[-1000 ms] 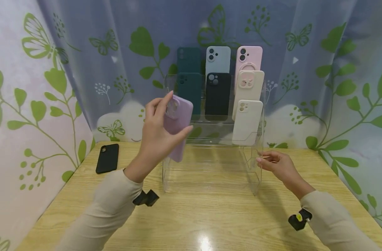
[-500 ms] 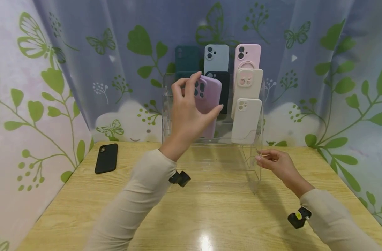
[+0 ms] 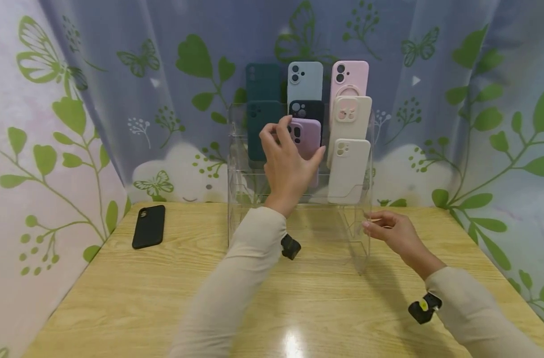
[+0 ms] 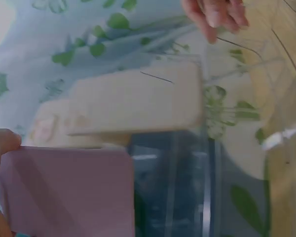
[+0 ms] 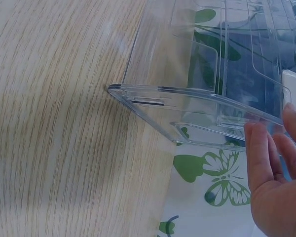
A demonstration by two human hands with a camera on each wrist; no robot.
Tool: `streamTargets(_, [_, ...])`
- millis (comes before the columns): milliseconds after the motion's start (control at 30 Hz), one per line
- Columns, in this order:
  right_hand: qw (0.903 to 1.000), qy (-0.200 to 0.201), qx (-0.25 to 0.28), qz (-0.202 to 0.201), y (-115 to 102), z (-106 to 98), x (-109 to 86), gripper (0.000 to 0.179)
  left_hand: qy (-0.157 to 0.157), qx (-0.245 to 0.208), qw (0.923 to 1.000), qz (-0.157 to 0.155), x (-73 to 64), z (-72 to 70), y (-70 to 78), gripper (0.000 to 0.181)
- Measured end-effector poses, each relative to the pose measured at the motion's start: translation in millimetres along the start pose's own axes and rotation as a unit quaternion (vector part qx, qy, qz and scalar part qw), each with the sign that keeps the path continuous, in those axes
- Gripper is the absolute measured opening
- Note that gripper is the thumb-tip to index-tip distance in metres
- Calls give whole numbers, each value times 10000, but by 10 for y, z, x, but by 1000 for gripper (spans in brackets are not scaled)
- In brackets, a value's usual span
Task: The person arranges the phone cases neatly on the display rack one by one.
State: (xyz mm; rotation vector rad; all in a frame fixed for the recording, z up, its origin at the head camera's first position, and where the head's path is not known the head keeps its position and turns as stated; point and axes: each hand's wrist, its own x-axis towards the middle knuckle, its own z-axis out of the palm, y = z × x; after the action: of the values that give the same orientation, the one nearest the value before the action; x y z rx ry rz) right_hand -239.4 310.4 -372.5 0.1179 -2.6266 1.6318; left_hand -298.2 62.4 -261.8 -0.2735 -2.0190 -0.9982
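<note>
My left hand (image 3: 289,161) grips a lilac phone case (image 3: 308,136) by its side edges, tilted back in front of a black phone case (image 3: 307,108) on a clear tiered display stand (image 5: 160,90). In the left wrist view the lilac case's lower part hangs over the stand's lower tier, beside a white phone case (image 4: 138,101). Whether its bottom edge touches the tier I cannot tell. My right hand (image 3: 399,241) pinches the stand's right side panel between thumb and fingers.
Teal cases (image 3: 260,119), a pale blue case (image 3: 305,79), a pink case (image 3: 356,74) and a cream case (image 3: 361,119) stand on the tiers. Another black case (image 3: 148,226) lies on the wooden table (image 3: 164,298) at left. A patterned curtain (image 3: 187,114) hangs close behind.
My left hand has carried the lilac case from the stand's left side rightward to its middle, up and then slightly down. The right hand stays at the side panel.
</note>
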Motion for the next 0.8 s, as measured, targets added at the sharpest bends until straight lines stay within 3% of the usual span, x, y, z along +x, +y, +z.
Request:
streamTargets(133, [10000,-19,-31,14,-10,-1,-2,55,-28,36,9993,-365,-62,166,-95,80])
streamTargets(300, [10000,-46,3,14,-16,10,3,55,-245,306,9972,-630,-123,264,-163,80])
streamTargets(800, [10000,-21,46,15,9,10,9,54,-762,1212,9881,-563,-85,365,-51,86])
